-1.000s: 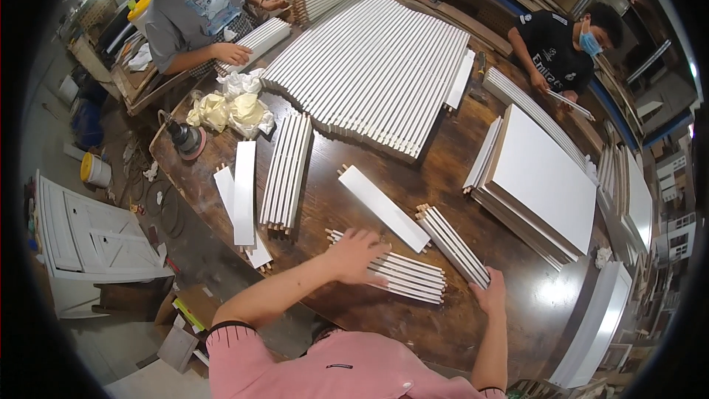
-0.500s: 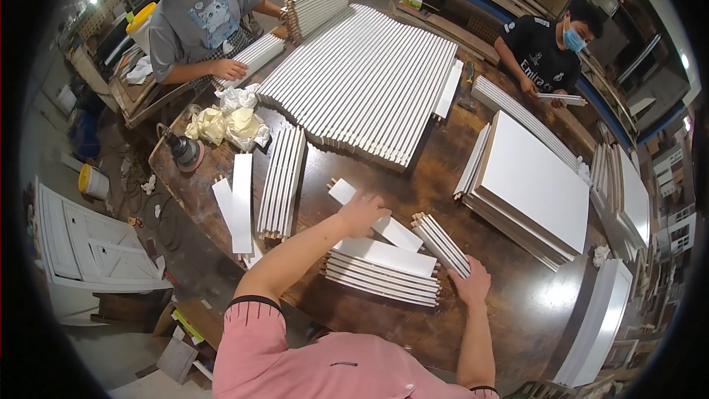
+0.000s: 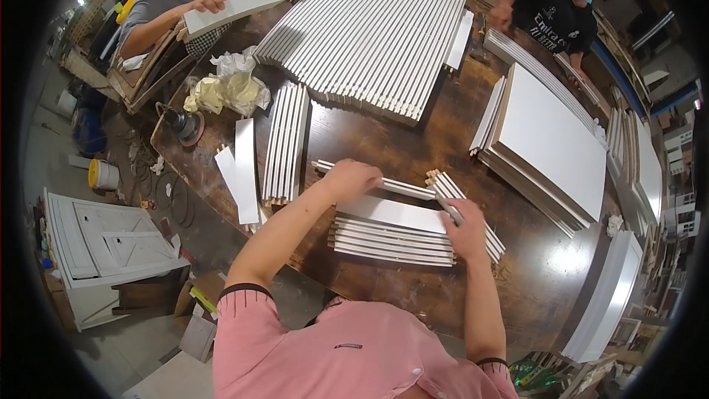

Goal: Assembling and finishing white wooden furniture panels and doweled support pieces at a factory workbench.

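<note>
My left hand (image 3: pixel 353 178) grips the left end of a flat white board (image 3: pixel 395 213) that lies across a row of white slats (image 3: pixel 391 241) standing on edge on the dark wooden table (image 3: pixel 369 140). My right hand (image 3: pixel 467 225) holds the board's right end, beside a second short row of slats (image 3: pixel 461 203) angled away to the right. A thin white strip (image 3: pixel 395 187) lies just beyond the board.
A wide bed of white slats (image 3: pixel 377 29) fills the table's far side. Slats (image 3: pixel 284 140) and loose boards (image 3: pixel 244 170) lie left; stacked panels (image 3: pixel 550 140) right. Two other people work at the far edge. Rags (image 3: pixel 229 89), a sander (image 3: pixel 181 124) and a white door (image 3: pixel 103 244) are left.
Both my hands have drawn together onto the flat board, which now sits squarely on the near row of slats. The person at the far left has lifted a white board.
</note>
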A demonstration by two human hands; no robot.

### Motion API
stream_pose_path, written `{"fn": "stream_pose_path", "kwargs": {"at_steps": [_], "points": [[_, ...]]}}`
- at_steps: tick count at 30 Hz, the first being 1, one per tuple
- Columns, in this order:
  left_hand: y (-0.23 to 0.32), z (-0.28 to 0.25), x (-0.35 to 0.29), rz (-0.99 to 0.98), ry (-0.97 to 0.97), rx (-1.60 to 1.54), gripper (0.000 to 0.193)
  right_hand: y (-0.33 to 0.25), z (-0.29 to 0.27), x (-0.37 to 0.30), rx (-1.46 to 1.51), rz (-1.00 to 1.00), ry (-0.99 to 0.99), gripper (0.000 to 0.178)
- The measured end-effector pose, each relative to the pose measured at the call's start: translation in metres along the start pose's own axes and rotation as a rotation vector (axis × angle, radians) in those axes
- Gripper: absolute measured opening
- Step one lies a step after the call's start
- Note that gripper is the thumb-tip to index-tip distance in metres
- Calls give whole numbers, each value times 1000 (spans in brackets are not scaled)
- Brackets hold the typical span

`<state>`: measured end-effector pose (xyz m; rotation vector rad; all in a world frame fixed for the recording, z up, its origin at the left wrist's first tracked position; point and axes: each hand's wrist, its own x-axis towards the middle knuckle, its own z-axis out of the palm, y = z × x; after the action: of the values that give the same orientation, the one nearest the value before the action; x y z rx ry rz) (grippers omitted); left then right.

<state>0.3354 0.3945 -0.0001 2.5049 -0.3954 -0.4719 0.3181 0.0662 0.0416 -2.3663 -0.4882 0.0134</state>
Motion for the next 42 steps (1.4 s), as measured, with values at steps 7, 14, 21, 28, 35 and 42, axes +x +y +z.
{"fn": "stream_pose_path", "kwargs": {"at_steps": [7,14,21,28,35,42], "points": [[0,9,-1,-24,79,-22,28,-6,58,5,-421,-43,-326,47],[-4,17,-6,-25,150,4,30,-17,52,10,-383,-1,-371,26],[25,44,-19,33,25,-64,31,-9,45,-29,178,148,-216,16],[64,78,-43,206,107,-25,56,56,-6,-69,-261,112,223,25],[102,89,-79,288,18,196,96,93,-2,-63,-611,78,274,43],[98,109,-84,289,180,165,88,102,-3,-40,-376,435,-21,65]]}}
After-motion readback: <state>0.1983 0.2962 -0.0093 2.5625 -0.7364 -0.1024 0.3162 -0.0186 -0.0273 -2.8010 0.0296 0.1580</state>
